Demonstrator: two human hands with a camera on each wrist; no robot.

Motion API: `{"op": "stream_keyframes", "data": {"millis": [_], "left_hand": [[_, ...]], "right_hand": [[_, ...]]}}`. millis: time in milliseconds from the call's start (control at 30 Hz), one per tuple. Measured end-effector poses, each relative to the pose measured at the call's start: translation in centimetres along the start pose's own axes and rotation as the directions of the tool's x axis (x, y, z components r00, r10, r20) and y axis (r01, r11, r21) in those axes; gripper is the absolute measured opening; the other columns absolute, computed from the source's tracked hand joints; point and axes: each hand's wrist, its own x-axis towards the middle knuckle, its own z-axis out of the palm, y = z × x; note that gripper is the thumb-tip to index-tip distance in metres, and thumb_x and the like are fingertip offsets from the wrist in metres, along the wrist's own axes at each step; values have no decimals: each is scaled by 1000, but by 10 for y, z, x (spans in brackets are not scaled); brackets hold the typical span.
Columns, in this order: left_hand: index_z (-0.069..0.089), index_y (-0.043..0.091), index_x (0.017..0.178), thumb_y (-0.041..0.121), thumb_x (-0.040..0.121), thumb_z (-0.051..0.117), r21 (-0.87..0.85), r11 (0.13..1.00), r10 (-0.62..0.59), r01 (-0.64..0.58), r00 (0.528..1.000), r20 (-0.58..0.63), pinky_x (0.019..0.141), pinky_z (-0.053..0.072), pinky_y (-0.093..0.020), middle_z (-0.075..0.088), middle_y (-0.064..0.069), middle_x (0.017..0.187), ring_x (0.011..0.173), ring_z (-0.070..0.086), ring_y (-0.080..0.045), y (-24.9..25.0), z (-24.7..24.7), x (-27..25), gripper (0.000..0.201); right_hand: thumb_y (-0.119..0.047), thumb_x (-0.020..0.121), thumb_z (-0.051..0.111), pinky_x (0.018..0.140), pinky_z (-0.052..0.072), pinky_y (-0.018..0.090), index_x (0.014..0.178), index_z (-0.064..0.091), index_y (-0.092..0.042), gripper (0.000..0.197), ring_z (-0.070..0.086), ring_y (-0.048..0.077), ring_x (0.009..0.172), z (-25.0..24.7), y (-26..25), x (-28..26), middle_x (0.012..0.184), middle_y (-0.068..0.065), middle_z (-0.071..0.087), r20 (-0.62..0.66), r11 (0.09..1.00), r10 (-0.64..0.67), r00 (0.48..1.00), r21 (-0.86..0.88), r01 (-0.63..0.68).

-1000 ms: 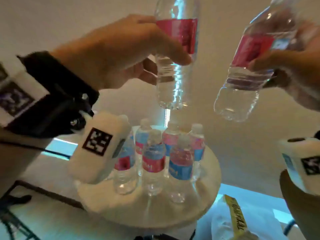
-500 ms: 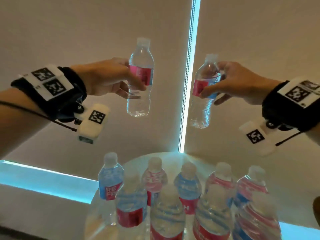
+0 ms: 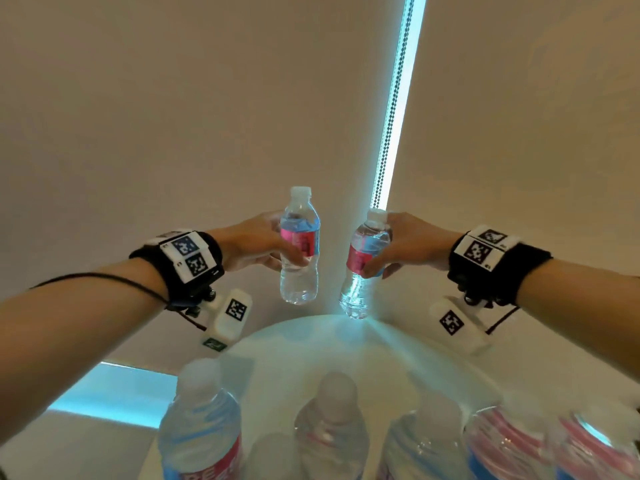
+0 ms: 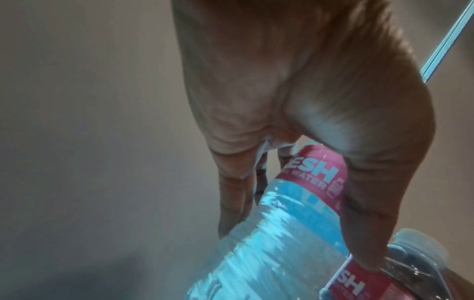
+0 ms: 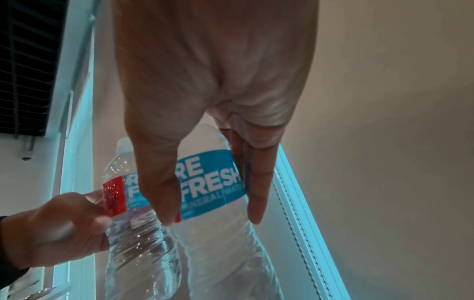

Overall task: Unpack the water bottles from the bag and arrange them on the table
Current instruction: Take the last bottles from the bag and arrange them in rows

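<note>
My left hand [image 3: 263, 244] grips a clear water bottle [image 3: 299, 247] with a red and blue label, upright in the air above the far edge of the round white table [image 3: 298, 344]. My right hand [image 3: 394, 251] grips a second such bottle [image 3: 363, 268], tilted slightly, its base just over the table's far rim. In the left wrist view the fingers [image 4: 369, 203] wrap the labelled bottle [image 4: 295, 213]. The right wrist view shows the thumb and fingers [image 5: 256, 186] round the blue label [image 5: 212, 182]. Several more bottles [image 3: 329, 424] stand at the near side of the table.
Beige roller blinds [image 3: 173, 116] hang behind the table, with a bright gap and bead chain [image 3: 394, 98] between them. A lit window strip [image 3: 114, 393] shows at lower left. The far half of the tabletop shows bare surface beyond the standing bottles.
Both hands have carried their bottles forward and down towards the table's far edge. The two bottles have come closer together. The view has shifted nearer to the standing bottles.
</note>
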Motion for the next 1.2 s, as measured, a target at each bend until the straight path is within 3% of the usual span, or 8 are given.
{"op": "stream_keyframes", "data": {"millis": [100,200,467,633,733,967,1100,1200], "left_hand": [[58,20,122,-14,77,73,1,999,-34,34,998,44,84,56,-40,71,-1,102,101,67,-22,-19,14,16,58],[57,19,124,-4,66,78,26,998,-58,56,996,74,95,52,-47,71,-2,107,105,66,-22,-33,28,26,66],[60,30,109,6,59,80,37,992,-124,122,990,70,101,48,-47,72,-5,112,116,64,-29,-64,44,45,59],[60,31,117,8,57,83,47,986,-160,158,986,38,107,44,-55,70,-11,122,121,62,-32,-76,44,51,68],[60,32,116,5,58,82,32,987,-159,158,986,45,108,42,-57,68,-14,125,124,59,-35,-80,44,54,68],[54,28,129,4,61,81,40,990,-136,133,986,92,106,46,-48,68,-8,126,121,62,-27,-87,41,61,76],[56,27,125,5,61,82,38,991,-129,125,984,121,86,49,-33,73,3,107,104,65,-20,-90,39,63,73],[58,30,123,10,61,86,65,991,-125,118,985,123,102,47,-41,74,5,112,111,65,-19,-92,36,61,72]], "right_hand": [[3,57,90,69,64,45,101,62,-15,55,70,17,85,15,21,14,98,-1,68,38,999,50,998,15,-51],[0,57,92,71,63,48,105,59,-13,60,67,15,88,27,39,25,97,-8,64,70,996,86,994,12,-87],[-8,55,93,75,62,52,98,63,-14,53,73,30,98,46,59,31,107,17,71,111,993,116,987,-7,-116],[-25,43,94,75,63,51,111,60,-16,77,73,30,99,53,67,35,110,15,71,47,992,121,992,29,-123],[-14,52,95,77,62,52,118,59,-12,75,73,32,99,55,70,37,110,15,71,14,991,125,992,55,-126],[-10,58,94,79,61,54,123,57,-10,74,73,35,97,57,72,38,109,16,72,4,991,120,993,54,-120],[-11,59,94,79,62,52,122,58,-11,72,74,34,96,56,72,38,108,15,72,2,993,115,993,40,-115],[-10,59,94,79,62,49,122,58,-11,72,74,30,94,55,72,36,106,12,73,6,992,117,993,42,-117]]}}
